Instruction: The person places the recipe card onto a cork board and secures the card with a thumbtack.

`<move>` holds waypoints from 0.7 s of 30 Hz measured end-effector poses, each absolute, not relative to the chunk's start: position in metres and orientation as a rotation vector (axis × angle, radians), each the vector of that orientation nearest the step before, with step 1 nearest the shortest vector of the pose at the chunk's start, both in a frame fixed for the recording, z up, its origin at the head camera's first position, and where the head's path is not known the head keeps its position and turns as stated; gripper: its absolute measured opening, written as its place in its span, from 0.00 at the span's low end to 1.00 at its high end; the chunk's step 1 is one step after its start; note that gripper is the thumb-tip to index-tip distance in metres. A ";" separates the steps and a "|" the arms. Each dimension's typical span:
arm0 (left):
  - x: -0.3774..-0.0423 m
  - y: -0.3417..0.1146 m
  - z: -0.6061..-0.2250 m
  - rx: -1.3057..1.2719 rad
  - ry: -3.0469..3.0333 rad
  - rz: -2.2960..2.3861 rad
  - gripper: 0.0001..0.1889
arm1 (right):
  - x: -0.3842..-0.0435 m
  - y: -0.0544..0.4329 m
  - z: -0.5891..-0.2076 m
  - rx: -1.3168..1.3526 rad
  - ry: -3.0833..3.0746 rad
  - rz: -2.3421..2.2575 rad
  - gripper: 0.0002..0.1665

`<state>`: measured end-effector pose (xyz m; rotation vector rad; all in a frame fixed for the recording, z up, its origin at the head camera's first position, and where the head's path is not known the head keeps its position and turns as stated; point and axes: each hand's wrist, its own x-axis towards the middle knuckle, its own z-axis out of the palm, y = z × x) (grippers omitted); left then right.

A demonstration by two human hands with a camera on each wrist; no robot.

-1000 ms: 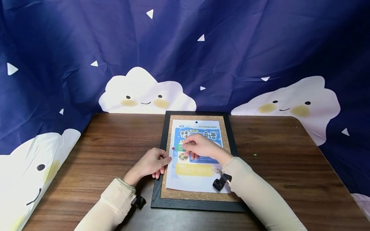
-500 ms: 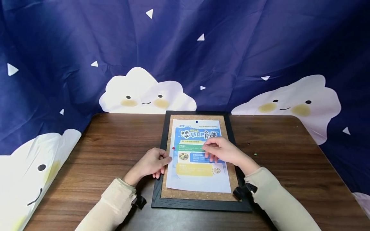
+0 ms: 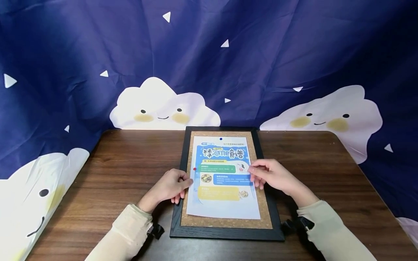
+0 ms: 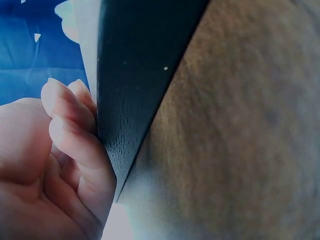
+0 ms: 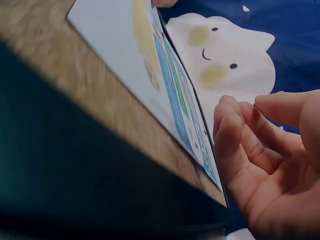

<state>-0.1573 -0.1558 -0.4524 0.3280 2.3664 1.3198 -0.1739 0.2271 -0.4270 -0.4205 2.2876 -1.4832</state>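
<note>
A cork board in a black frame (image 3: 228, 232) lies on the table. On it is a printed paper sheet (image 3: 225, 210) with blue, green and yellow blocks. A blue pin (image 3: 221, 139) sits at the sheet's top edge, a red pin (image 3: 195, 169) at its left edge. My left hand (image 3: 169, 186) rests on the board's left side, thumb at the paper's edge; in the left wrist view its bent fingers (image 4: 80, 145) touch the frame. My right hand (image 3: 274, 175) hovers by the sheet's right edge, fingers loosely bent, thumb near the index finger (image 5: 232, 130); no held thing shows clearly.
The wooden table (image 3: 333, 188) extends on both sides of the board. Behind it hangs a dark blue cloth (image 3: 189, 47) with white smiling clouds (image 3: 163, 105). Black wrist cameras (image 3: 156, 231) are strapped at both cuffs.
My right hand has moved right across the sheet, from near the red pin to the right edge. It now covers the spot where a green pin showed on the table. My left hand stays.
</note>
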 end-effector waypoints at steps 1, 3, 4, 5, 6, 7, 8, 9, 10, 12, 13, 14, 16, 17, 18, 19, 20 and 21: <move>-0.158 -0.156 -0.452 0.329 2.366 1.321 0.13 | -0.173 0.230 -0.426 -0.414 2.290 -1.484 0.18; -0.158 -0.156 -0.451 0.329 2.368 1.320 0.13 | -0.172 0.237 -0.425 -0.399 2.297 -1.473 0.19; -0.158 -0.156 -0.451 0.327 2.367 1.318 0.13 | -0.171 0.240 -0.424 -0.391 2.301 -1.466 0.19; -0.158 -0.156 -0.451 0.327 2.367 1.317 0.13 | -0.170 0.243 -0.424 -0.382 2.307 -1.459 0.19; -0.158 -0.156 -0.451 0.325 2.368 1.316 0.13 | -0.170 0.246 -0.423 -0.373 2.317 -1.450 0.19; -0.158 -0.155 -0.451 0.327 2.370 1.316 0.13 | -0.169 0.249 -0.423 -0.363 2.328 -1.443 0.19; -0.158 -0.154 -0.452 0.330 2.369 1.317 0.13 | -0.168 0.253 -0.422 -0.353 2.338 -1.442 0.19; -0.158 -0.153 -0.452 0.331 2.367 1.318 0.13 | -0.167 0.256 -0.423 -0.341 2.343 -1.447 0.19; -0.158 -0.153 -0.452 0.333 2.367 1.319 0.13 | -0.166 0.259 -0.423 -0.328 2.350 -1.448 0.19; -0.158 -0.152 -0.453 0.334 2.366 1.322 0.13 | -0.164 0.264 -0.424 -0.301 2.357 -1.456 0.19; -0.157 -0.152 -0.453 0.332 2.366 1.322 0.13 | -0.164 0.267 -0.424 -0.289 2.357 -1.460 0.19; -0.157 -0.152 -0.453 0.328 2.367 1.319 0.13 | -0.163 0.268 -0.425 -0.276 2.356 -1.463 0.19; -0.157 -0.154 -0.453 0.319 2.373 1.311 0.13 | -0.162 0.272 -0.426 -0.257 2.359 -1.459 0.19; -0.156 -0.154 -0.453 0.317 2.373 1.310 0.13 | -0.161 0.273 -0.427 -0.251 2.360 -1.462 0.19; -0.156 -0.155 -0.453 0.315 2.374 1.309 0.13 | -0.161 0.275 -0.428 -0.246 2.362 -1.464 0.20; -0.156 -0.155 -0.453 0.314 2.377 1.308 0.13 | -0.160 0.277 -0.428 -0.238 2.363 -1.468 0.20; -0.156 -0.156 -0.453 0.315 2.379 1.306 0.13 | -0.159 0.279 -0.429 -0.231 2.365 -1.471 0.20; -0.157 -0.155 -0.452 0.319 2.379 1.307 0.13 | -0.158 0.282 -0.429 -0.224 2.370 -1.474 0.20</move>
